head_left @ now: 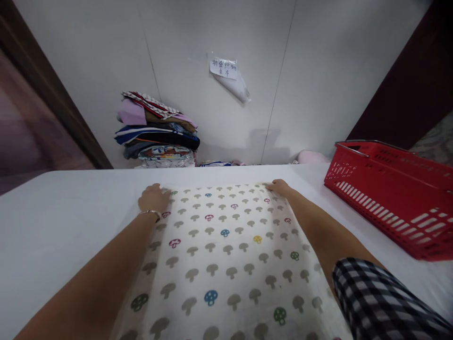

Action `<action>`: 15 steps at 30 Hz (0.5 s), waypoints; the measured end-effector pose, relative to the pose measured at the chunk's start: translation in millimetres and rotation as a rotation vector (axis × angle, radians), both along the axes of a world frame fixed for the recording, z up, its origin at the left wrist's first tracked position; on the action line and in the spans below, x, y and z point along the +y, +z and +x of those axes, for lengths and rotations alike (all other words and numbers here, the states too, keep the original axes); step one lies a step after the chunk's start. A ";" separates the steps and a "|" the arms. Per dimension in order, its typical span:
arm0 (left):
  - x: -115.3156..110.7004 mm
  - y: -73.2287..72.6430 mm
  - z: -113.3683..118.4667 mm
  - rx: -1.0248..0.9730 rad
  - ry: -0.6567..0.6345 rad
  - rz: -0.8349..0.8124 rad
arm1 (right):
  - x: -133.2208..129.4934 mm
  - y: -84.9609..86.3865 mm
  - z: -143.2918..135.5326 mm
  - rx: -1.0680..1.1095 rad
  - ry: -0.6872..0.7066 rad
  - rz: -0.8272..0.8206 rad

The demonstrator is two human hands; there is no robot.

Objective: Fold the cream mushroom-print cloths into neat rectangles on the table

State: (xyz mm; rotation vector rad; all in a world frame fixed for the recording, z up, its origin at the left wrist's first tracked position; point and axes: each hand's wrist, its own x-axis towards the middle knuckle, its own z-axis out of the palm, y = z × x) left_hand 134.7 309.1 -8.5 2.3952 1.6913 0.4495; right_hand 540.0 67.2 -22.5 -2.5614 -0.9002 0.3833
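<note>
A cream cloth point(226, 255) printed with grey and coloured mushrooms stretches from the middle of the white table toward me, its near end running out of view. My left hand point(155, 198) is closed at its far left corner, with a silver bangle on the wrist. At the far right corner, my right hand point(280, 187) pinches the cloth's edge between thumb and fingers. Between the two hands the far edge lies nearly straight. A black-and-white checked sleeve covers my right upper arm.
A red plastic basket point(389, 198) stands on the white table point(71, 226) at right. Behind the table's far edge rises a stack of folded clothes point(159, 130) at left. A pink bundle point(312, 157) shows beyond the edge. A labelled plastic bag point(230, 78) hangs on the wall.
</note>
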 end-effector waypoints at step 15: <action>-18.0 -21.0 15.2 0.244 -0.388 -0.027 | -0.7 1.9 -29.1 -0.262 -0.004 -0.016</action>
